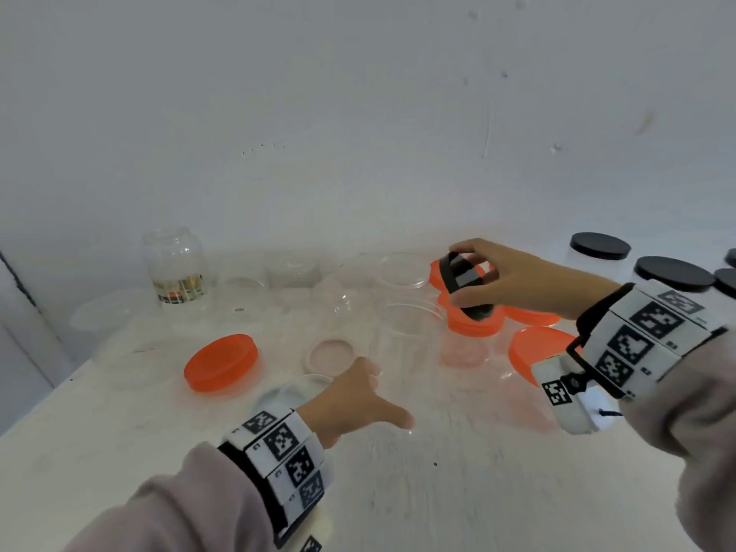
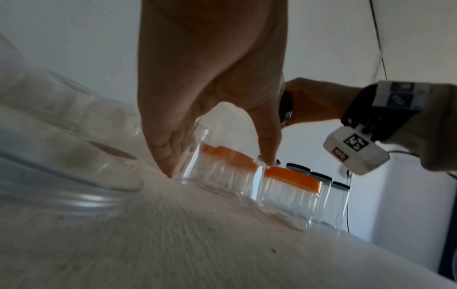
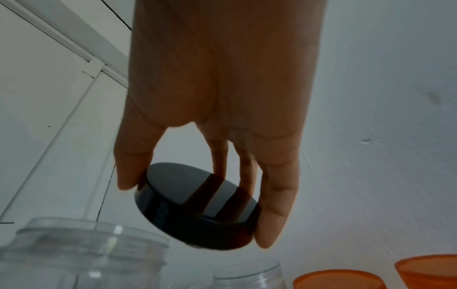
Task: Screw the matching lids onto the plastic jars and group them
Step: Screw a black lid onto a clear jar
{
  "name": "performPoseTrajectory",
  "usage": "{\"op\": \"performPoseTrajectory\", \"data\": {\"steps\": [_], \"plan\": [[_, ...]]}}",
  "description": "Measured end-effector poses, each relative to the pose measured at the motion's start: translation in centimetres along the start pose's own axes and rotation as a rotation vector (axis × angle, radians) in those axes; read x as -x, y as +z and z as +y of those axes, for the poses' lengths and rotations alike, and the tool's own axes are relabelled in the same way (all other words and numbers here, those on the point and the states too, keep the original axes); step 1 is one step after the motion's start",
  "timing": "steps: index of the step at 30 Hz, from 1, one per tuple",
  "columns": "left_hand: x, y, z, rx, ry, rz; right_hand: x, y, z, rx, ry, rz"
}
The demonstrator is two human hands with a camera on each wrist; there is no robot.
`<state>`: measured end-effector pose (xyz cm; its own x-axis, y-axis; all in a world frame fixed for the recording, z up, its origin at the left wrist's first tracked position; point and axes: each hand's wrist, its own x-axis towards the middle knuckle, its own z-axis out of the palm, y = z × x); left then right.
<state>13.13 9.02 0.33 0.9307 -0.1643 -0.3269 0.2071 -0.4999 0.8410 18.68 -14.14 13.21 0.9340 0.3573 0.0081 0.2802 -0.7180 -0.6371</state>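
my right hand (image 1: 513, 280) pinches a black lid (image 3: 197, 203) by its rim, thumb against fingers, tilted in the air over the orange-lidded jars (image 1: 474, 326). my left hand (image 1: 350, 396) is spread, fingers along the wall of an open clear jar (image 2: 205, 172) on the table (image 1: 438, 492). the black-lidded jars (image 1: 673, 274) stand together at right (done, i'd say). one loose orange lid (image 1: 221, 362) and several open jars (image 1: 402, 272) remain.

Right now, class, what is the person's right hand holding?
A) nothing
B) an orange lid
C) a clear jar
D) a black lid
D: the right hand pinches a black lid by its rim, thumb on one side, fingers on the other.
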Motion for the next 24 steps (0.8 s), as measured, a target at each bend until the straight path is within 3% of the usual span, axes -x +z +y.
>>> {"op": "performPoseTrajectory", "data": {"steps": [8, 16, 20, 24], "plan": [[-1.0, 1.8, 0.8, -0.138, 0.046, 0.03, 0.9, 0.3, -1.3, 0.149, -0.064, -0.082], [-1.4, 1.6, 0.5, -0.076, 0.055, -0.017, 0.7, 0.4, -2.7, 0.268, -0.087, -0.187], [-1.2, 1.2, 1.3, 0.077, 0.228, -0.017, 0.2, 0.4, -3.4, 0.351, -0.099, -0.271], [-0.7, 1.0, 2.5, 0.17, 0.381, 0.094, -0.7, 0.7, -4.6, 0.455, -0.108, -0.36]]}}
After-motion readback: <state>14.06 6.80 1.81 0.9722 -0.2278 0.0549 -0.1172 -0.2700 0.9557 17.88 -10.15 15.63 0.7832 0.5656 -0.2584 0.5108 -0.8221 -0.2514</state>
